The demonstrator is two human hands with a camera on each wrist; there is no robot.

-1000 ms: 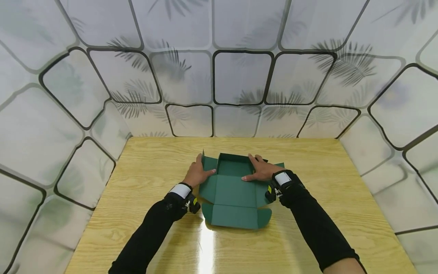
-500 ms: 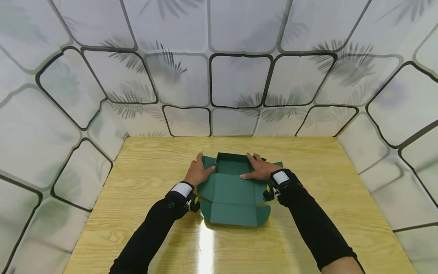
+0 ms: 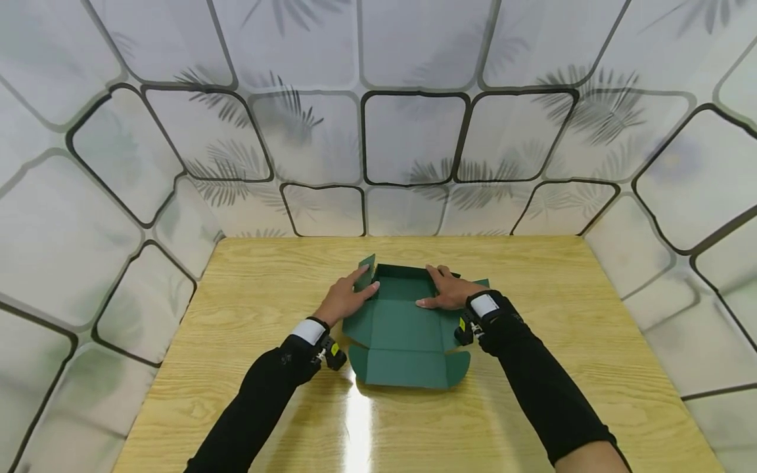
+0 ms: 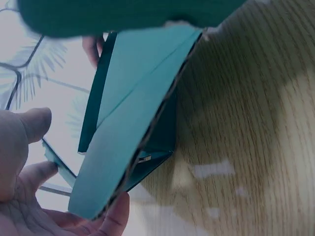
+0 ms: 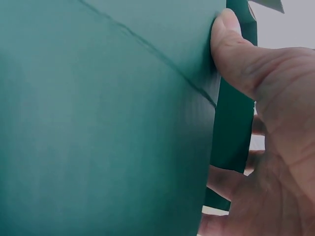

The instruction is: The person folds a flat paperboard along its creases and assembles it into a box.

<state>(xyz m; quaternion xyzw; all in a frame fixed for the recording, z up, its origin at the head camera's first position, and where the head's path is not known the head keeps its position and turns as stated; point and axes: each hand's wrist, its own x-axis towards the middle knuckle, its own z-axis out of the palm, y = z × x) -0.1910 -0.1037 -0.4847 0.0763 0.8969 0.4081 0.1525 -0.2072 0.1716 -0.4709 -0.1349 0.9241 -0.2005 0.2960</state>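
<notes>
A green cardboard box point(image 3: 408, 322), partly folded, lies on the table with its lid panel and rounded tabs spread toward me. In the head view my left hand point(image 3: 343, 299) is at its left side, fingers extended against the raised left flap point(image 3: 365, 272). The left wrist view shows fingertips point(image 4: 117, 216) under the flap's edge, with the thumb held away from it. My right hand point(image 3: 452, 291) holds the right wall near the back corner. In the right wrist view the thumb point(image 5: 229, 37) is on the inside and the other fingers reach behind the wall, partly hidden.
The light wooden table point(image 3: 266, 263) extends around the box on all sides. A patterned curtain point(image 3: 414, 131) rises behind the table and along both sides. Glare point(image 3: 357, 427) shines on the tabletop in front of the box.
My left hand has moved slightly inward, to the right, and the left flap has tilted toward the box's back corner with it. The right hand stays in nearly the same place.
</notes>
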